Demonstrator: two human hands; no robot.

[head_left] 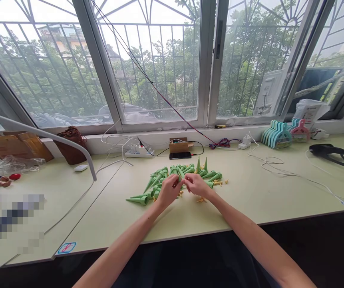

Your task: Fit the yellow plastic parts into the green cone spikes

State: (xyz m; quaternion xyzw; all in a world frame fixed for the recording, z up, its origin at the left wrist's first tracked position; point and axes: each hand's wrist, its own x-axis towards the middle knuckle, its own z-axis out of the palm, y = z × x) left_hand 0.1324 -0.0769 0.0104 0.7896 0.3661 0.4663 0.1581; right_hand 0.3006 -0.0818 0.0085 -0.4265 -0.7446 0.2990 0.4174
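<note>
My left hand point(170, 189) and my right hand point(197, 185) meet over the table, fingertips pinched close together. A light green plastic spike point(181, 172) rises from between them, seemingly gripped by the left fingers. What the right fingertips pinch is hidden. Around and behind both hands lies a heap of similar green tapered spikes point(160, 176) with ribbed caps. Two spikes point(205, 164) stand upright behind my right hand. Small yellow plastic pieces point(201, 199) lie under the right wrist, and more yellow pieces point(217, 183) are to its right.
Behind the heap lie a black phone point(180, 155) and a small cardboard box point(178, 147). A white power strip point(139, 151) and cables run along the window. Turquoise hangers point(276, 135) stand at right, black straps point(333, 152) beyond. A white curved tube point(82, 149) crosses the left.
</note>
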